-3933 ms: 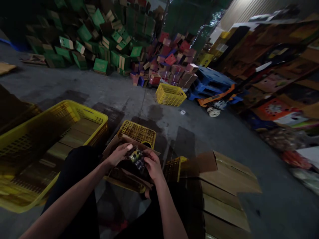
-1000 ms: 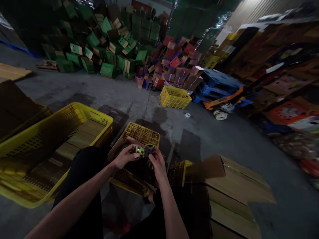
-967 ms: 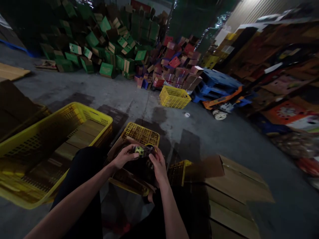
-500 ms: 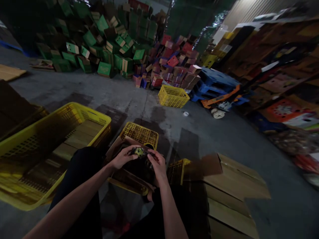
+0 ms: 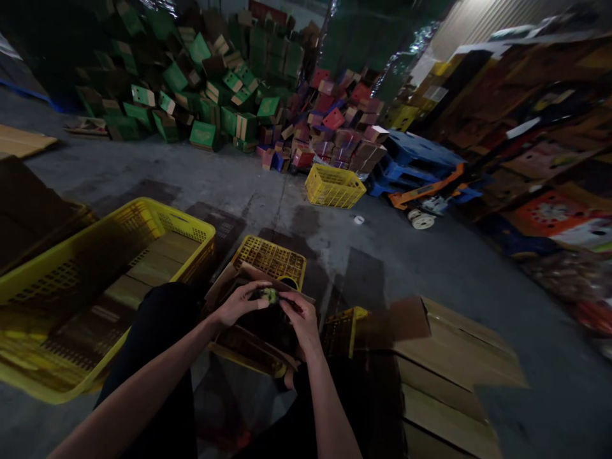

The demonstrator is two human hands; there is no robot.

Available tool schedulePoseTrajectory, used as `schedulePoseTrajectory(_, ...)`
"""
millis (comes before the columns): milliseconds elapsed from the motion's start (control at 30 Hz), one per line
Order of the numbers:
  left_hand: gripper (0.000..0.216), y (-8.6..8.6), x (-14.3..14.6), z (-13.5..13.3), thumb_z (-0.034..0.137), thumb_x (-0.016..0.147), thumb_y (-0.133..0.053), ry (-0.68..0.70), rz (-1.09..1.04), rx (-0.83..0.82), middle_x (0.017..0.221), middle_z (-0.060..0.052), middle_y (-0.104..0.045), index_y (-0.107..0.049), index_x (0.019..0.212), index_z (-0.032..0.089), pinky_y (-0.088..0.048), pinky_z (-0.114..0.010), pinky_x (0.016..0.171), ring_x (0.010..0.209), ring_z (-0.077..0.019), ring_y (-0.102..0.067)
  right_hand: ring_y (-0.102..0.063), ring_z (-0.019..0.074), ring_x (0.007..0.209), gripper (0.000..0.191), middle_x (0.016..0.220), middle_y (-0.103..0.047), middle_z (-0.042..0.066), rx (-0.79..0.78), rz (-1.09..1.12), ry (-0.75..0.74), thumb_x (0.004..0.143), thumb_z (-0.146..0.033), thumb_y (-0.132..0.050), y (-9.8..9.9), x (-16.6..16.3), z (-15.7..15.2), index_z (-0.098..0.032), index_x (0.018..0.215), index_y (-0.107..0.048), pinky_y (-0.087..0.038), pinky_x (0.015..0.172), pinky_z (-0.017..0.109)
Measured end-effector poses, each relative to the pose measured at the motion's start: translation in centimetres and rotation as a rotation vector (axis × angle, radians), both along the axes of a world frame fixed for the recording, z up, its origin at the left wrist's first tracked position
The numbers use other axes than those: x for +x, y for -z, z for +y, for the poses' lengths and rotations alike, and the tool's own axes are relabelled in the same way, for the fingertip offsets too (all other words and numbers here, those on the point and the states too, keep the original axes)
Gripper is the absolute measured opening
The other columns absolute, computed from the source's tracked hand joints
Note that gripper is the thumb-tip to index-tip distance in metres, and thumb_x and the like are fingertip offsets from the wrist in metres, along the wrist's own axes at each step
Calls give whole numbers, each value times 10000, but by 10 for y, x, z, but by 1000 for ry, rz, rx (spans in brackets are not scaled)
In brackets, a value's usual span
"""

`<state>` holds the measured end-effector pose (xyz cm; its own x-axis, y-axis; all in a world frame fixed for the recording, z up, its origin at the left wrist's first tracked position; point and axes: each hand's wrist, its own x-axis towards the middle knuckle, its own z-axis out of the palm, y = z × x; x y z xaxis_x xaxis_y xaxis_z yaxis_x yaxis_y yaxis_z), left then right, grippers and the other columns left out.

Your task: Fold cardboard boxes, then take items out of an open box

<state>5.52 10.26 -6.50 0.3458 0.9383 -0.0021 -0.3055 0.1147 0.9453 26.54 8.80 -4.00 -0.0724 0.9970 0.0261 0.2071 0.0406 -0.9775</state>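
Observation:
A small dark-and-green thing [image 5: 270, 295] is between my two hands; its exact kind is too dim to make out. My left hand [image 5: 241, 304] pinches its left side between thumb and fingers. On the other side, the fingers and thumb of my right hand [image 5: 300, 313] close on its dark right end. Both hands are above an open cardboard-lined yellow crate [image 5: 246, 360], set between my knees. What lies inside that crate is in deep shadow. Just beyond it is an upturned yellow crate [image 5: 268, 255] with a grid face, a dark roll of tape [image 5: 288, 282] at its near edge.
A large yellow basket [image 5: 194, 233] with cardboard in it stands at left. Folded cardboard [image 5: 459, 344] lies at right. Ahead are another yellow crate [image 5: 335, 186], blue pallets [image 5: 415, 159], an orange pallet jack [image 5: 425, 191] and heaps of green boxes [image 5: 203, 134].
My fingers have shifted on the thing, and its green part now shows turned and less shiny. My hands stay over the crate. The whole view has slid slightly.

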Motion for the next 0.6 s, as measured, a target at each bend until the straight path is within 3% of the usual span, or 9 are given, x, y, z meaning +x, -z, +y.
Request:
schedulePoseTrajectory(367, 616, -4, 0, -4, 493, 775, -803, 40, 6, -161, 1167, -117, -741, -691, 1264, 136, -461, -477, 1065, 1148, -319, -653, -680, 224, 856, 202, 922, -766, 22, -55, -2, -3, 811, -409, -732, 8, -1, -2, -265, 939, -790, -516, 774, 321)
schedulePoseTrajectory(600, 690, -2, 0, -3, 387, 779, -831, 25, -208, -239, 1468, -146, -550, -574, 1398, 225, -468, -496, 1060, 1371, -362, -482, -672, 209, 839, 233, 944, -739, 16, -104, 255, 169, 751, -424, -786, 17, 4, -1, -260, 917, -773, -549, 765, 323)
